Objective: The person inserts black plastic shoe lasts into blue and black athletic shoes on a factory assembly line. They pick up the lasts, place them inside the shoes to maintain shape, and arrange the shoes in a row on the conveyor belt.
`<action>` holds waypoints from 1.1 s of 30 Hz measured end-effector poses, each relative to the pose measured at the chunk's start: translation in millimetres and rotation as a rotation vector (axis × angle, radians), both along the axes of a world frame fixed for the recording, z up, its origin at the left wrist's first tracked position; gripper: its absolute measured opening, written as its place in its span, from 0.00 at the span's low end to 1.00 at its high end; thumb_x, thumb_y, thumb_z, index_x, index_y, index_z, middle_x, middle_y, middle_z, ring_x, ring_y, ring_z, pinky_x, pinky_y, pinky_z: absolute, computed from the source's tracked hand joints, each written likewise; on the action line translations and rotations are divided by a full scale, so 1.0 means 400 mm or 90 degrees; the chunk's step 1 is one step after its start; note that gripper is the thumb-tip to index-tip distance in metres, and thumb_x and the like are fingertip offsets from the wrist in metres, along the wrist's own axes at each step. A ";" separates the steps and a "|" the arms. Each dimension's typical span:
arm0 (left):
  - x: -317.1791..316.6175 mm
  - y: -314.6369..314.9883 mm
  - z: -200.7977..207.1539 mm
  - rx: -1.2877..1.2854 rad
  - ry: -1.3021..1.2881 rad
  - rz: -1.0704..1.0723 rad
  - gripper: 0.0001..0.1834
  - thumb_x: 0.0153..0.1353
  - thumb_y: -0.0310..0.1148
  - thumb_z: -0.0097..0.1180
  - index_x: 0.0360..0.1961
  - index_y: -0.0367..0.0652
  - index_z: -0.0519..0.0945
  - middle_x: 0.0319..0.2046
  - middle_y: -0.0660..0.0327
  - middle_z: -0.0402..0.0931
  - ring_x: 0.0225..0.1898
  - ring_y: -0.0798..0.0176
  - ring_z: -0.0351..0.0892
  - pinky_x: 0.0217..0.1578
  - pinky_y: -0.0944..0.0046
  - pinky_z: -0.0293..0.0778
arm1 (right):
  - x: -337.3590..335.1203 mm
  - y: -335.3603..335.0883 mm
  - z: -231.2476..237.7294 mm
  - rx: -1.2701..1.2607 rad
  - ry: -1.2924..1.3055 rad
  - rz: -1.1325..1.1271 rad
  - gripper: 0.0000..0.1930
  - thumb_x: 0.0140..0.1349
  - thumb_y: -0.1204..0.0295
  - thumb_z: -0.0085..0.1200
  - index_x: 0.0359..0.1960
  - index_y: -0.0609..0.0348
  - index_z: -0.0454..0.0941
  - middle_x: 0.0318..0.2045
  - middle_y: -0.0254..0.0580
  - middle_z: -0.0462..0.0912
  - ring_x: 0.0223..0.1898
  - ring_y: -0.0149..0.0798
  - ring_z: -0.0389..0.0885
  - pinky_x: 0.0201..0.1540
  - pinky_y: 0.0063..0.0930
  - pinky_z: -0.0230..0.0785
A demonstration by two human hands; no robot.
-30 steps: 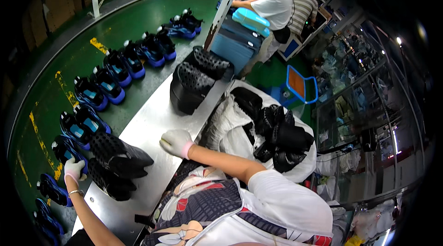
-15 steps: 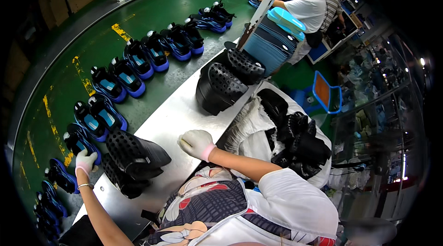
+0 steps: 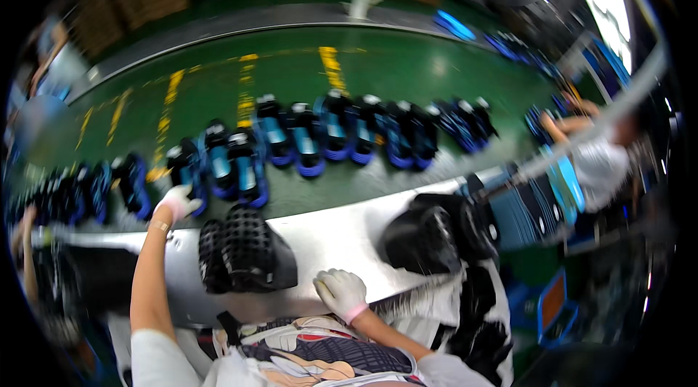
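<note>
My left hand (image 3: pixel 179 203), in a pale glove with a pink cuff, reaches over the bench's far edge. Its fingers are apart beside a black-and-blue shoe (image 3: pixel 187 165) on the green conveyor; whether they touch it is blurred. Over the metal bench (image 3: pixel 338 242), my gloved right hand (image 3: pixel 342 291) is curled closed near the front edge, its palm side hidden. Between my hands stands a group of black moulded pieces dotted with holes (image 3: pixel 246 249). Similar black pieces (image 3: pixel 425 238) stand to the right of my right hand.
Shoes line the green belt (image 3: pixel 407 60) from left to right. At the right are stacked dark-blue sheets (image 3: pixel 523 209), a slanted white post (image 3: pixel 618 111) and a co-worker (image 3: pixel 600 162). A white sack with black pieces (image 3: pixel 483 314) sits right of me. Another person (image 3: pixel 54 60) is at far left.
My view has swung left and levelled, so the bench now runs more across it. My left hand has moved off the shoe's toe end; my right hand stays curled over the bench.
</note>
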State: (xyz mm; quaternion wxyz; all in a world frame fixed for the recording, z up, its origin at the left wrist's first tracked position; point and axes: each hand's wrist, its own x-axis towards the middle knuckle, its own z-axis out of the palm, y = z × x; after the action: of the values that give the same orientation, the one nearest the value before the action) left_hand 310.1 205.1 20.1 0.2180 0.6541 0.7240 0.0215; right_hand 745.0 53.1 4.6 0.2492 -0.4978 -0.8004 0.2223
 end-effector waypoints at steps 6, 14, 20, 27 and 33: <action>0.062 0.026 0.034 -0.097 0.056 0.038 0.35 0.54 0.49 0.60 0.56 0.34 0.74 0.51 0.42 0.76 0.51 0.44 0.77 0.52 0.55 0.73 | 0.006 0.001 0.014 -0.035 -0.072 0.046 0.08 0.57 0.66 0.54 0.25 0.54 0.80 0.23 0.44 0.79 0.27 0.48 0.79 0.32 0.42 0.71; 0.061 -0.011 0.057 -0.189 0.016 0.154 0.36 0.55 0.46 0.62 0.61 0.36 0.70 0.51 0.47 0.78 0.49 0.53 0.80 0.49 0.59 0.75 | 0.017 -0.019 -0.022 0.074 0.016 0.075 0.07 0.53 0.69 0.57 0.21 0.54 0.75 0.20 0.42 0.76 0.26 0.47 0.76 0.30 0.42 0.69; 0.062 0.033 0.026 -0.092 0.012 0.124 0.39 0.52 0.51 0.63 0.59 0.33 0.71 0.54 0.42 0.74 0.56 0.46 0.75 0.56 0.57 0.71 | 0.037 0.003 -0.013 0.068 0.028 0.056 0.07 0.53 0.68 0.58 0.20 0.53 0.76 0.19 0.41 0.75 0.26 0.47 0.76 0.30 0.42 0.69; 0.004 0.020 -0.022 -0.047 -0.047 0.089 0.25 0.50 0.41 0.66 0.40 0.30 0.77 0.34 0.48 0.81 0.33 0.55 0.80 0.39 0.57 0.77 | 0.046 -0.005 -0.025 0.090 0.068 0.048 0.09 0.58 0.66 0.54 0.22 0.52 0.75 0.20 0.40 0.75 0.26 0.46 0.77 0.31 0.41 0.69; -0.023 0.089 -0.058 -0.189 -0.187 0.128 0.34 0.53 0.36 0.66 0.54 0.22 0.70 0.45 0.46 0.79 0.42 0.55 0.80 0.46 0.61 0.76 | 0.050 -0.028 -0.053 0.068 -0.013 -0.036 0.10 0.58 0.64 0.54 0.22 0.53 0.74 0.21 0.41 0.75 0.28 0.45 0.78 0.32 0.40 0.70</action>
State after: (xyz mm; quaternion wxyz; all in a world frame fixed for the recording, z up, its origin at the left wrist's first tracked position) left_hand 301.0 240.8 -3.3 0.4115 0.5291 0.7414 0.0312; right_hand 765.1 42.1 -16.7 0.2732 -0.5088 -0.7991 0.1670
